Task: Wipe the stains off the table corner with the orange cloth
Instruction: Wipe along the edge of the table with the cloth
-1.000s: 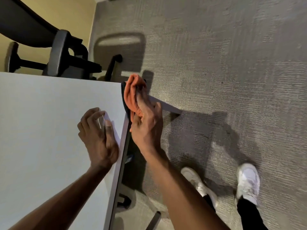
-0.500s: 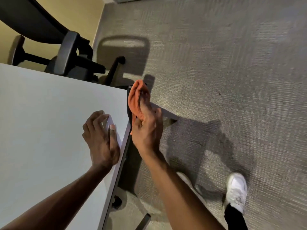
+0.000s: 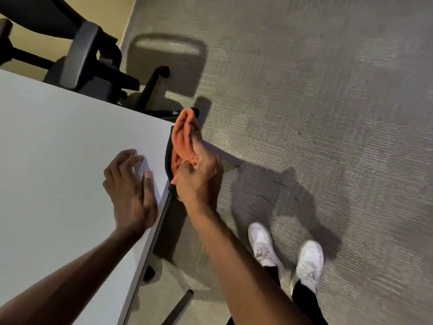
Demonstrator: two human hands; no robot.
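The white table [image 3: 58, 160] fills the left of the view, its far right corner near the middle. My right hand [image 3: 199, 177] is shut on the bunched orange cloth [image 3: 182, 139], pressing it against the dark side edge of the table just below that corner. My left hand [image 3: 131, 193] rests flat on the tabletop beside the right edge, fingers spread, holding nothing. No stains are visible on the corner; the cloth covers that part of the edge.
A dark office chair [image 3: 89, 59] stands behind the table's far edge. Grey carpet [image 3: 316, 102] spreads to the right. My two white shoes [image 3: 285, 252] stand on it near the table's leg and foot bar [image 3: 178, 306].
The view has shifted, so the table corner sits lower and more to the right. My right hand keeps the cloth on the table's side edge and has slid slightly along it. My feet have stepped closer together.
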